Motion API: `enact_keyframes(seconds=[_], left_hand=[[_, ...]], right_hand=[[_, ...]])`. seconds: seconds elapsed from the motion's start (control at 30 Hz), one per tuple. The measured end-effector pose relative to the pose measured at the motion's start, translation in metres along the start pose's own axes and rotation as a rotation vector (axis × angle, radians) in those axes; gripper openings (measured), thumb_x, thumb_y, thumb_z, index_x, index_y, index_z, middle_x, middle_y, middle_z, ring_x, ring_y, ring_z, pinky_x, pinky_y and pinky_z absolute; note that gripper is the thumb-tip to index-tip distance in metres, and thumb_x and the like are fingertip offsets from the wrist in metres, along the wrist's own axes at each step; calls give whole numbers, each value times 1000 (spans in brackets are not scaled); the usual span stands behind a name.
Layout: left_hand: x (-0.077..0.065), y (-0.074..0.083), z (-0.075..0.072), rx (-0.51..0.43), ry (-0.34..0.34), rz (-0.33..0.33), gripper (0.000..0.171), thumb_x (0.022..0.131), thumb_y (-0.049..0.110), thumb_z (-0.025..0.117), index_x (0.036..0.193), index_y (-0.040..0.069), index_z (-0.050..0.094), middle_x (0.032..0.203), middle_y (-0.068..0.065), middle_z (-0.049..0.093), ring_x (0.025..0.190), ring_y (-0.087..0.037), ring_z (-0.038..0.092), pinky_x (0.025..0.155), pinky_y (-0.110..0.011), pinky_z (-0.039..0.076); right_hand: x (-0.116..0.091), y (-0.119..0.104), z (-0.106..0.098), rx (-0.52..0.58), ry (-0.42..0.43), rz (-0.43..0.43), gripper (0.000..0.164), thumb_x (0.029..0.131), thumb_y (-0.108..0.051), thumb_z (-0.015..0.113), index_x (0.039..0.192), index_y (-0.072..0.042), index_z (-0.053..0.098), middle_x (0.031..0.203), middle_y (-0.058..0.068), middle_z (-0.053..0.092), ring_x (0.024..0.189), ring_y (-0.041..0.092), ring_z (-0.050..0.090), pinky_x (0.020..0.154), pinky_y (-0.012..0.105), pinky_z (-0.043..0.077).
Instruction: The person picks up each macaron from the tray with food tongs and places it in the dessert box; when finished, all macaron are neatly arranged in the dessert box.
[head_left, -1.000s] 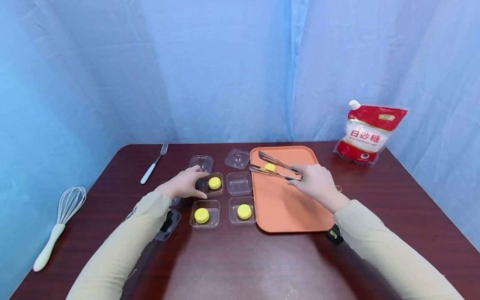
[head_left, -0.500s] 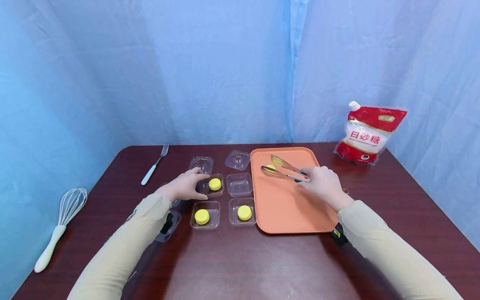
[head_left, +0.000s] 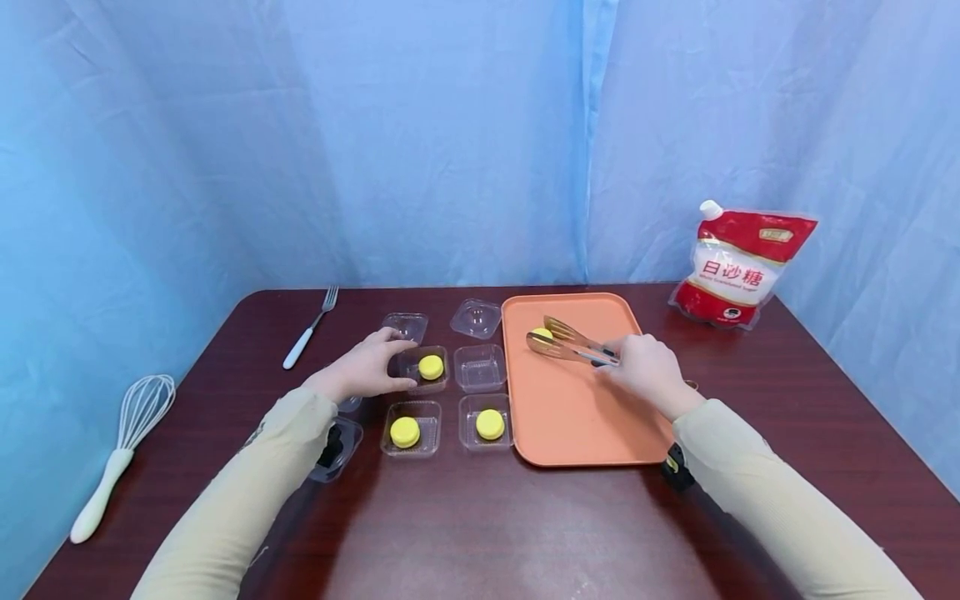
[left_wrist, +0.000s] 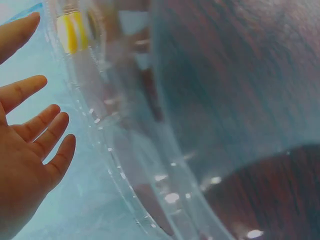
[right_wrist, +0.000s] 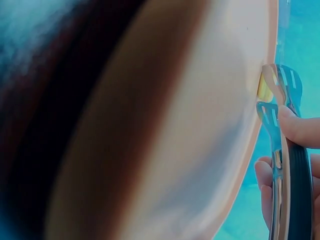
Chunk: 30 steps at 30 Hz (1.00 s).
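Note:
My right hand (head_left: 647,371) grips metal serving tongs (head_left: 557,347) with dark handles. The tong tips stand on either side of a yellow macaron (head_left: 542,333) at the left of the orange tray (head_left: 577,429). In the right wrist view the macaron (right_wrist: 263,90) shows beside the tong heads. My left hand (head_left: 366,365), fingers spread and apart from the thumb, is at a clear plastic box (head_left: 442,383) holding another macaron (head_left: 431,367). Spread fingers with nothing in them show on the left hand (left_wrist: 25,165) in its wrist view. Two nearer boxes each hold a macaron (head_left: 405,432).
A bare clear box (head_left: 480,369) sits between the tray and the left hand's box. Clear lids (head_left: 476,319) lie behind and beside the boxes, partly under the left sleeve. A fork (head_left: 310,327), a whisk (head_left: 123,454) and a sugar bag (head_left: 735,267) stand farther out.
The right hand and tongs have moved slightly right, and the tong tips have drawn in closer around the macaron on the tray. The left hand has stayed nearly still.

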<state>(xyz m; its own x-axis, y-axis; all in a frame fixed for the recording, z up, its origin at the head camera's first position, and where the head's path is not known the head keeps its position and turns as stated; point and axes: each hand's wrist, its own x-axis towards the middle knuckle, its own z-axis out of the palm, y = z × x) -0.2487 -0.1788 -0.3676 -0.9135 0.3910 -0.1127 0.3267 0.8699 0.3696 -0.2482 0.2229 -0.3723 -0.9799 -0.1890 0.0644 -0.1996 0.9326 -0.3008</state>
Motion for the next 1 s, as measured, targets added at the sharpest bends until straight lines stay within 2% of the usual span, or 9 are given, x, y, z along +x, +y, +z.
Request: enact_keyframes(seconds=[0.2,0.57,0.77,1.0], left_hand=[[-2,7,-7,-4,45,48,65,84,31,71,139,6,47,139,-19,40,126,-35,41,101,-51,41],[4,25,-5,58,103,145,62,85,31,69,137,3,48,136,-18,46,125,-34,43,101,-49,41],[11,38,-3,90,107,157,65,83,34,72,136,3,49,134,-17,49,125,-34,45,103,-50,39],[23,54,0,126,73,142,66,84,37,70,137,5,48,136,-16,49,125,-33,46,105,-52,36]], right_hand=[[0,0,1,-3,-35,4,37,79,-27,75,109,-6,71,66,4,62,57,21,51,50,35,44],[-1,-1,4,-16,-28,-6,36,79,-27,76,107,-5,72,61,2,60,57,20,49,49,32,42],[-1,-2,5,-23,-32,0,32,79,-28,76,104,-7,73,61,2,59,57,20,49,48,31,40],[-3,-3,5,-28,-28,-4,32,79,-28,76,103,-7,73,61,2,59,56,20,49,48,31,39]])
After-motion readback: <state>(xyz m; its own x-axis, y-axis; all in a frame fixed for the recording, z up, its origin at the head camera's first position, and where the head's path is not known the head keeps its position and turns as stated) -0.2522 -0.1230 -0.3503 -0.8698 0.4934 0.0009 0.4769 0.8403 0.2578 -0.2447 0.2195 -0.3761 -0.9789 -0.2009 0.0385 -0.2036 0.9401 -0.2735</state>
